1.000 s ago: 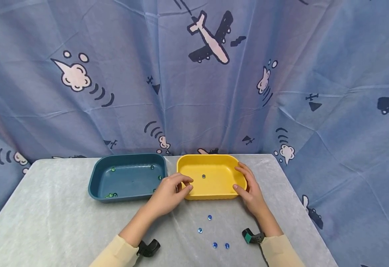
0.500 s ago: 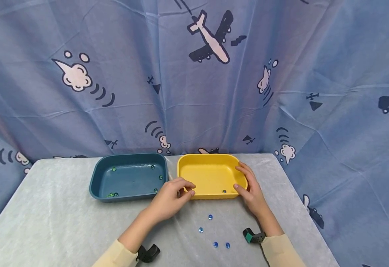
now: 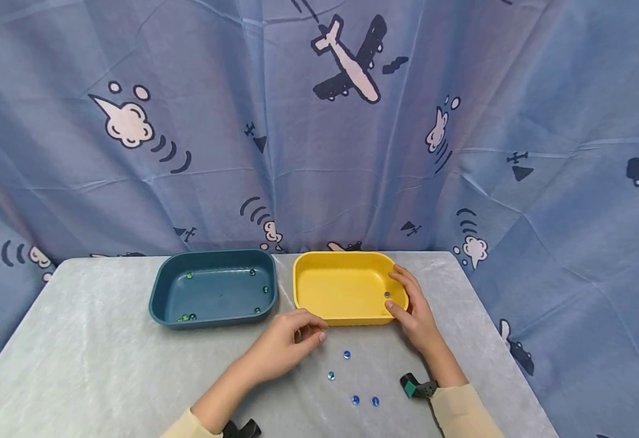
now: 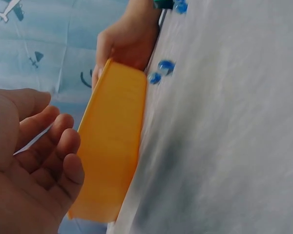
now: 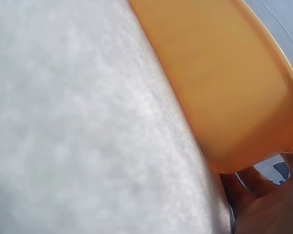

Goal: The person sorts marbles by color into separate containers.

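My right hand (image 3: 419,325) grips the right end of a yellow plastic tray (image 3: 338,286), thumb over the near rim and fingers along the far side. Inside the tray, close to that thumb, lies one small glass marble (image 3: 387,295). Loosely bent and holding nothing, my left hand (image 3: 283,347) hovers at the tray's near left corner; in the left wrist view its fingers (image 4: 68,141) overlap the yellow wall. Several blue marbles (image 3: 347,354) lie on the table in front of the tray.
Left of the yellow tray stands a teal tray (image 3: 221,292) with several green marbles (image 3: 189,275) scattered in it. A pale cloth covers the table (image 3: 106,340). Behind its far edge hangs a blue curtain (image 3: 215,91) printed with planes.
The marble in the yellow tray has rolled from the middle along the near side to the right end. My left hand has drawn back toward me, off the tray. The right hand keeps its grip.
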`<state>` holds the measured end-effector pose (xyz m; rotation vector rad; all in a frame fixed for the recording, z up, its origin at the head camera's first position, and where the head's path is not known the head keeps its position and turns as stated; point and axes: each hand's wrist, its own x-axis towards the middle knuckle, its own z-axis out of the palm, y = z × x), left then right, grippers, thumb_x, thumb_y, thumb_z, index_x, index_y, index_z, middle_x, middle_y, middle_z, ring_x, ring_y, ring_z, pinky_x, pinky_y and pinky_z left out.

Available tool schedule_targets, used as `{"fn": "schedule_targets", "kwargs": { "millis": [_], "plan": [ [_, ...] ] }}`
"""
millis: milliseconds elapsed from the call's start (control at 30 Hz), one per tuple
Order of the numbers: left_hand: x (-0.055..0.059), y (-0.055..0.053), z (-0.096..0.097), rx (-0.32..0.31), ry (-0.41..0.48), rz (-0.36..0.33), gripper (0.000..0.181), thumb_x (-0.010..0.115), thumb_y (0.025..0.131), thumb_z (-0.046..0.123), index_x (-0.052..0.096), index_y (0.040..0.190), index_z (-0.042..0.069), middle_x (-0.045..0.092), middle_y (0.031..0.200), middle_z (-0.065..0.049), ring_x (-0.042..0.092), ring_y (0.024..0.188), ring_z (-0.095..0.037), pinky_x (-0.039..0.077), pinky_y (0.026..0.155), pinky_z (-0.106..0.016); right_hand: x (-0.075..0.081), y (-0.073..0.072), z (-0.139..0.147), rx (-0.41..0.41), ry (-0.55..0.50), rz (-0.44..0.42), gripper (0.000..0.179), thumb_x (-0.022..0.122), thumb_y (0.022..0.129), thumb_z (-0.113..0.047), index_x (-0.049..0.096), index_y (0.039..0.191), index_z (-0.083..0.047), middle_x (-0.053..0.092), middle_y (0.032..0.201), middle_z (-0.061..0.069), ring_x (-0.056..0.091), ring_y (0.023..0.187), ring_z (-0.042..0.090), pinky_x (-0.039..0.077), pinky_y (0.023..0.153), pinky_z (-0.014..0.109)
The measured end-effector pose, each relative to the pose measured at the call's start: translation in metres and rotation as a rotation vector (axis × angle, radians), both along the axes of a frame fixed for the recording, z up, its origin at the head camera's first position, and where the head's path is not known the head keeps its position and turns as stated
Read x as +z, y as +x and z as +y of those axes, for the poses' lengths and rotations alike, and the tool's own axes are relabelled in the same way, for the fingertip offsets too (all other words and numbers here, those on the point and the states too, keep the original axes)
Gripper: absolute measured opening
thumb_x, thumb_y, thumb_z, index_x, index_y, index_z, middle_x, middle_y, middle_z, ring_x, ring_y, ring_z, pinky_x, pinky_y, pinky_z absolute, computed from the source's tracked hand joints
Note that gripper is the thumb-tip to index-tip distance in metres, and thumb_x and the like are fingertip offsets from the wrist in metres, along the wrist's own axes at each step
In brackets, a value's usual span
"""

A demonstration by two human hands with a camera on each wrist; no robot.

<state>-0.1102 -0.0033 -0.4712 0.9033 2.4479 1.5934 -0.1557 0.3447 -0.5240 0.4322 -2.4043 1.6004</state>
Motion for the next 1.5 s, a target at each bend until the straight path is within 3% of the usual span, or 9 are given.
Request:
{"fn": "schedule_targets", "kwargs": {
  "millis": [300,467,800,1167,1500],
  "plan": [
    [-0.002,0.014,0.009,-0.153,-0.041,-0.099,0.018,0.075,0.107,0.024,0.081,0.121,0.014,0.068,0.097,0.017,0.061,0.086,-0.003,0.057,0.074,-0.022,0.001,0.0,0.0,0.001,0.0,-0.002,0.055,0.069,0.101,-0.007,0.054,0.154,0.003,0.03,0.176,0.013,0.023,0.162,0.039,0.022,0.125,0.011],
    [-0.008,0.021,0.015,-0.215,-0.097,-0.059,0.019,0.078,0.106,0.023,0.081,0.122,0.014,0.067,0.097,0.018,0.061,0.085,-0.001,0.056,0.074,-0.018,0.002,0.001,0.0,0.001,0.0,0.005,0.055,0.069,0.101,-0.006,0.054,0.153,0.003,0.031,0.176,0.014,0.022,0.162,0.039,0.022,0.125,0.011],
    [-0.026,0.025,0.022,-0.251,-0.18,-0.028,0.017,0.078,0.105,0.024,0.08,0.121,0.017,0.066,0.099,0.013,0.058,0.083,0.002,0.053,0.075,-0.015,0.004,0.002,-0.004,0.006,0.007,0.013,0.056,0.068,0.101,-0.006,0.053,0.153,0.007,0.03,0.176,0.016,0.023,0.162,0.042,0.023,0.125,0.011],
    [-0.036,0.025,0.02,-0.25,-0.226,0.024,0.022,0.083,0.099,0.012,0.079,0.12,0.018,0.067,0.102,0.014,0.058,0.085,0.004,0.052,0.078,-0.014,0.003,0.002,-0.002,-0.002,0.008,0.008,0.054,0.068,0.101,-0.007,0.054,0.152,0.005,0.03,0.176,0.014,0.023,0.162,0.04,0.023,0.125,0.011],
    [-0.042,0.025,0.014,-0.253,-0.174,0.067,0.02,0.079,0.1,0.003,0.079,0.115,0.016,0.066,0.1,0.012,0.057,0.084,0.003,0.052,0.075,-0.012,0.0,0.0,0.0,0.014,-0.003,0.013,0.055,0.067,0.101,-0.005,0.053,0.153,0.006,0.031,0.176,0.015,0.023,0.162,0.04,0.023,0.125,0.012]
  ]
}}
